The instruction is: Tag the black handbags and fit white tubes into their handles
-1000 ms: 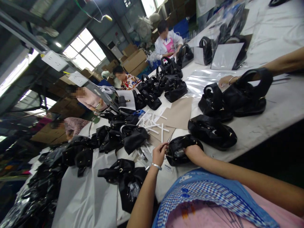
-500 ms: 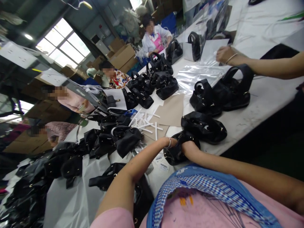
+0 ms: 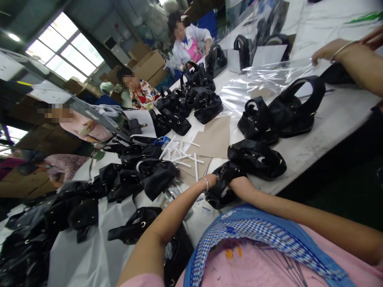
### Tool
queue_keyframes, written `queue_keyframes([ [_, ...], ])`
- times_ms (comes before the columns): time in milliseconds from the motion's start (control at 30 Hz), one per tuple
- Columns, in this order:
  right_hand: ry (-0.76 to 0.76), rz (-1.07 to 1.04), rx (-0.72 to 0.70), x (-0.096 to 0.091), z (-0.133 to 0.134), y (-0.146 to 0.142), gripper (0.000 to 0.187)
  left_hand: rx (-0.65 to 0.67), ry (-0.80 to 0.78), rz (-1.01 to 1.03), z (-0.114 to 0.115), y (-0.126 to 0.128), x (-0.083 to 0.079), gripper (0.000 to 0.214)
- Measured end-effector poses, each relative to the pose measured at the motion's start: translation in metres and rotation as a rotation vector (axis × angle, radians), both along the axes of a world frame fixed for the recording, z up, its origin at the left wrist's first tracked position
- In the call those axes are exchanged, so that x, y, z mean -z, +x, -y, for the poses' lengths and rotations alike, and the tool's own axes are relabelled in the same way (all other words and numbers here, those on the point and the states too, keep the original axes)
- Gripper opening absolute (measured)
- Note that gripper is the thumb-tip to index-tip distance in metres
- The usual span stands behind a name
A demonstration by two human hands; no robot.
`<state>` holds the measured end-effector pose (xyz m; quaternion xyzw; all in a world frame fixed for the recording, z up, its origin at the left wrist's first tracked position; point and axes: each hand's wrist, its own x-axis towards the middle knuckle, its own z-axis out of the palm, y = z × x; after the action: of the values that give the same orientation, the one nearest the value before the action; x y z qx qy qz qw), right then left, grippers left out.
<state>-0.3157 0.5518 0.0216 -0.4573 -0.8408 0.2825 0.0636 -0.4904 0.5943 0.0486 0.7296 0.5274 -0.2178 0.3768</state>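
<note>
At the worktop (image 3: 329,131), lower centre of the frame: you have both hands on one small black handbag (image 3: 221,193), which lies at the near edge just above your blue checked apron (image 3: 239,247). Your left hand (image 3: 213,180), a bracelet (image 3: 206,183) at the wrist, presses in on the bag's left side. Your right hand (image 3: 235,181) comes over its top from the right. The step in hand looks like close work at the bag's mouth or fittings, with the bag pinned between the two hands.

The fingers of both hands are sunk behind the black leather. You cannot tell from here whether they are spread or pinched, nor whether they hold anything besides the bag itself. Only the knuckles and wrists show, and they touch the bag.

A second black handbag (image 3: 257,159) lies just beside it, toward centre right. Two more handbags (image 3: 281,115) with arched handles stand further up the frame. White strips (image 3: 182,153) are scattered over brown card sheets (image 3: 214,137) at centre, and printed labels (image 3: 206,209) lie under your left wrist. A heap of black bags (image 3: 134,175) fills the left.

In the upper right a co-worker's hand (image 3: 326,52) grips clear plastic film (image 3: 263,83). Other people sit along the far side.

Any further move on the bag calls for a firm hold with one hand while the other works, and for care not to nudge the neighbouring bag off the near edge.
</note>
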Motion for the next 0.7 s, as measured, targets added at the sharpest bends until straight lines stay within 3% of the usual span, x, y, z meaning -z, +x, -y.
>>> queue_keyframes([
  [133,0.058,-0.045,-0.151,-0.004,0.006,0.033,0.034,-0.079,0.057,0.002,0.006,-0.017,0.006,0.024],
  [233,0.008,-0.16,-0.203,-0.004,0.008,0.05,0.035,-0.138,0.08,-0.013,0.011,-0.022,0.007,0.027],
  [467,-0.14,-0.366,-0.324,0.009,0.007,0.06,0.053,-0.167,0.133,-0.093,0.009,-0.012,0.005,0.021],
  [567,-0.066,-0.311,-0.302,0.014,0.01,0.057,0.057,-0.147,0.131,-0.124,0.008,-0.007,0.002,0.019],
  [700,0.072,-0.173,-0.165,0.013,0.013,0.043,0.036,-0.096,0.17,-0.08,0.011,0.001,-0.005,0.017],
])
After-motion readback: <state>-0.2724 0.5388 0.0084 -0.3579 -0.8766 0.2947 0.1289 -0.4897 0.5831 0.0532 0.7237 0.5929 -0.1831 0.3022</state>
